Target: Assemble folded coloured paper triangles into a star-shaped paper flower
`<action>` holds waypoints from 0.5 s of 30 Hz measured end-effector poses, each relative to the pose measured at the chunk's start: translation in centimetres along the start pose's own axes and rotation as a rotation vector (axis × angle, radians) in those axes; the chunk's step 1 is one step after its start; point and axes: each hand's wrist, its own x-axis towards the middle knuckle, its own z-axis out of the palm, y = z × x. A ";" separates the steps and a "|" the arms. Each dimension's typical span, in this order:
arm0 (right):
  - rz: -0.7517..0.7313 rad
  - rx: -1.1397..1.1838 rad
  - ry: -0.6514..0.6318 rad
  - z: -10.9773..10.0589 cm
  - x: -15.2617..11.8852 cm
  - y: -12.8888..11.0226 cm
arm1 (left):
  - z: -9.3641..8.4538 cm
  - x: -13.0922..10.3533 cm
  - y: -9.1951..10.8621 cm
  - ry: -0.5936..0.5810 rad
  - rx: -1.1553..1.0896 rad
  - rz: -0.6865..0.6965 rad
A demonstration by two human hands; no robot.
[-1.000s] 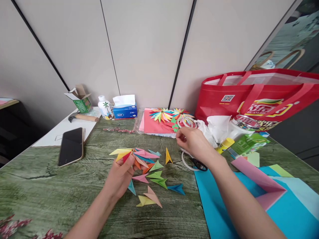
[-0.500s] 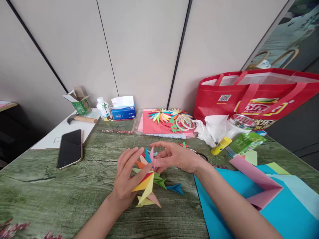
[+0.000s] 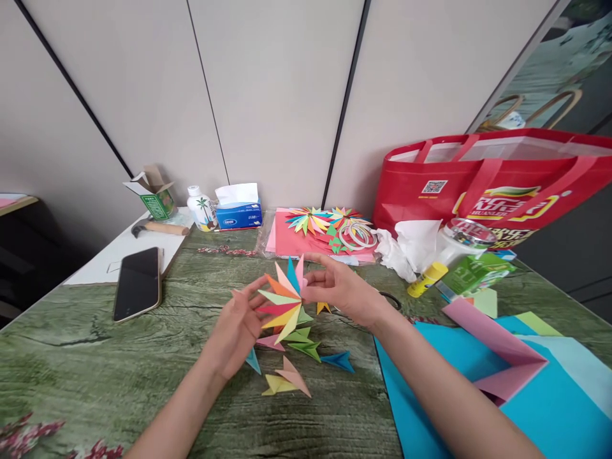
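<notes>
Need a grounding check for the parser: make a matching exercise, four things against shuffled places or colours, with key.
Things
1. fan
2. hammer
3. glue stick
4. bag

Places and colours
A. yellow, beside the tissue
B. red, standing at the back right
C. multicoloured, between the left hand and the right hand
D. on the white sheet

Pairs: 1-C, 2-D, 3-A, 4-B

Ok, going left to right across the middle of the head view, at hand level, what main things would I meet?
Black phone → left hand → multicoloured paper fan → right hand → yellow tube → green packet.
</notes>
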 end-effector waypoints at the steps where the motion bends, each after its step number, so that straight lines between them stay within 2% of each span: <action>1: -0.010 -0.021 0.008 0.3 0.0 0.2 | 0.0 -0.1 0.0 -0.068 -0.013 -0.050; 3: -0.051 -0.057 0.004 0.9 0.1 0.7 | -0.1 -0.4 -0.1 -0.137 0.017 -0.110; 4: -0.079 -0.073 0.003 1.2 0.1 0.9 | -0.2 -0.5 -0.2 -0.134 0.038 -0.128; 8: -0.179 -0.117 -0.006 1.6 0.3 1.6 | -0.6 -0.4 -0.3 -0.006 0.049 -0.137; 10: -0.221 -0.186 0.050 1.3 0.4 1.8 | -0.6 -0.1 0.0 0.062 0.029 -0.099; 13: -0.314 -0.517 0.119 1.0 0.5 2.1 | -0.7 0.3 0.7 0.178 0.000 0.021; 15: -0.384 -0.789 -0.006 1.4 0.3 2.5 | -0.8 0.5 1.0 0.212 -0.012 0.105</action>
